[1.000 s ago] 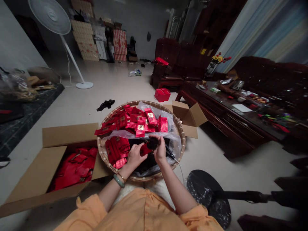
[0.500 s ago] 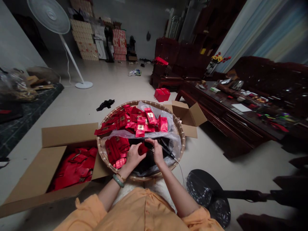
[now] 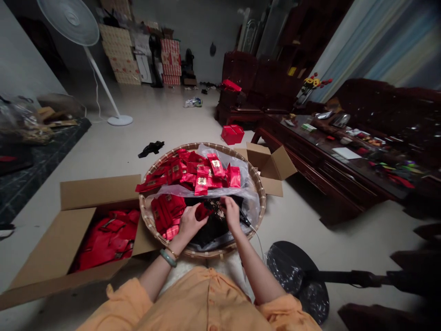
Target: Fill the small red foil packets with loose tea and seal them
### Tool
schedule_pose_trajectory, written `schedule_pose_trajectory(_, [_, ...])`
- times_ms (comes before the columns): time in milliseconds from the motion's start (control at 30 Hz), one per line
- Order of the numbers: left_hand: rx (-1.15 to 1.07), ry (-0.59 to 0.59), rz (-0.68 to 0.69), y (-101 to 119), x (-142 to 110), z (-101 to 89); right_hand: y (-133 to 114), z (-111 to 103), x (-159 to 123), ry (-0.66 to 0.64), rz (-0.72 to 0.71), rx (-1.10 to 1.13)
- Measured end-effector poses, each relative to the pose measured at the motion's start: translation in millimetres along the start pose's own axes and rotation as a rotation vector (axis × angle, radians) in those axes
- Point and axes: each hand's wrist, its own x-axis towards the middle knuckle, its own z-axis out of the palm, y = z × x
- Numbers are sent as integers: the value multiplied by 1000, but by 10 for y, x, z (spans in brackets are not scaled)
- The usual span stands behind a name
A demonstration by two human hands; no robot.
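Pale floor [image 3: 161, 119] stretching ahead of the left hand [image 3: 189, 224], grey wall [image 3: 203, 32] at the far end — stacked cartons [image 3: 171, 62] against it, white standing fan [image 3: 68, 20] far beyond that hand, dark wood sofa [image 3: 386, 105] and glass-topped coffee table [image 3: 310, 170] right of the right hand [image 3: 232, 214], striped curtain [image 3: 372, 41] above them — dim light throughout

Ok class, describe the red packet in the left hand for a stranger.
Find the round woven basket beside the open cardboard box. Over it, a left hand with a green bangle holds a small red packet. Only this one is held; the other packets lie piled in the basket.
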Motion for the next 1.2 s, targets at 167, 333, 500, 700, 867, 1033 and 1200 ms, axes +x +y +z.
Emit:
schedule_pose_trajectory(167, [-8,15,-24,-17,19,-25,383,21,-75,-261,43,-602])
schedule_pose_trajectory(333, [0,13,-27,-10,28,-49,400,185,-167,-310,-50,-712])
schedule_pose_trajectory(500, [12,-3,-27,-13,27,-66,332,101,-63,-217,-65,-585])
schedule_pose_trajectory(700, [0,-7,3,10,26,-40,46,-156,62,-103,-85,-415])
schedule_pose_trajectory(867, [-7,-24,16,32,31,1,-351,-101,32,-123,-260,-266])
schedule_pose_trajectory(1033, [11,-24,23,17,24,6,-439,43,-35,-162,-291,-241])
schedule_pose_trajectory(1200, [3,-8,7,3,20,2,-393,4,-60,-105,-291,-184])
